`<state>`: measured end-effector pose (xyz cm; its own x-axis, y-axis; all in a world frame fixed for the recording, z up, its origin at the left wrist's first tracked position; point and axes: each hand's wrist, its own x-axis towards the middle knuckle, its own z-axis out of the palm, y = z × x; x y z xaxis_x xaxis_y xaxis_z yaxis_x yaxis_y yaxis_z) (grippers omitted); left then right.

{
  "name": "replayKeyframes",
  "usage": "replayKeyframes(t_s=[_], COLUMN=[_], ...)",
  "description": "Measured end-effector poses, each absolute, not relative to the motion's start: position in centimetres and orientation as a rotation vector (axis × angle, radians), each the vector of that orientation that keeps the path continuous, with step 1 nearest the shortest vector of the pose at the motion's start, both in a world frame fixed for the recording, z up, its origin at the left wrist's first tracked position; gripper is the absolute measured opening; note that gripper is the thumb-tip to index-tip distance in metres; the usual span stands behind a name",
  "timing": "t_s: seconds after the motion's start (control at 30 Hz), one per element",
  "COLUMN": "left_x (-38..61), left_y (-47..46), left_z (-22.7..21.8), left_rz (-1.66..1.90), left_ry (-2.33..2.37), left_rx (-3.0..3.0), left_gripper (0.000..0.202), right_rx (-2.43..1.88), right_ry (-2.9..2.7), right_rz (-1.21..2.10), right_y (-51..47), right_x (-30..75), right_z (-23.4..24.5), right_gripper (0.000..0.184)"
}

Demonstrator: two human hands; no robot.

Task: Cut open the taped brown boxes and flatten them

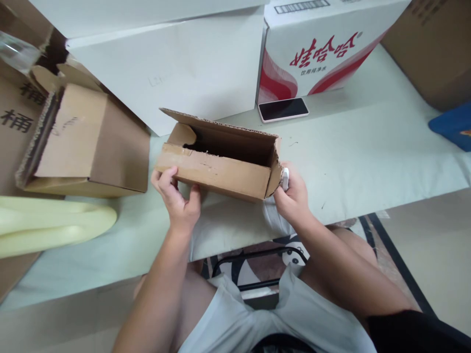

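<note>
A narrow brown cardboard box is tilted in front of me, its long flap up and its dark inside showing. My left hand is closed on the box's left end, thumb and fingers against its near side and underside. My right hand is closed at the right end, touching the torn end flap. A small white object shows between its thumb and fingers; its kind is not clear. Part of my right hand's fingers is hidden behind the flap and this object.
A pale green cloth covers the table. Large white boxes and a red-and-white carton stand behind, with a phone before the carton. At left are an open cardboard box and a pale yellow object. Something blue lies right.
</note>
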<state>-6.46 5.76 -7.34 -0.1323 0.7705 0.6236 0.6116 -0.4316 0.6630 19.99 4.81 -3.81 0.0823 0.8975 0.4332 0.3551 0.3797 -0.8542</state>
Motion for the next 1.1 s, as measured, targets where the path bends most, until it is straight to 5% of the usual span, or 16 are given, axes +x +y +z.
replayKeyframes(t_s=[0.37, 1.1], left_x=[-6.6, -6.6], left_y=[5.8, 5.9], left_z=[-7.6, -7.6], left_rz=[1.613, 1.63], left_ry=[1.579, 1.596], left_rx=[1.963, 1.952], left_gripper=[0.056, 0.055], right_rx=[-1.405, -1.208], right_ry=[-1.455, -1.488], right_rz=[0.782, 0.819], right_y=[5.2, 4.9], right_x=[20.3, 20.4], right_z=[-4.3, -5.4], right_gripper=[0.013, 0.066])
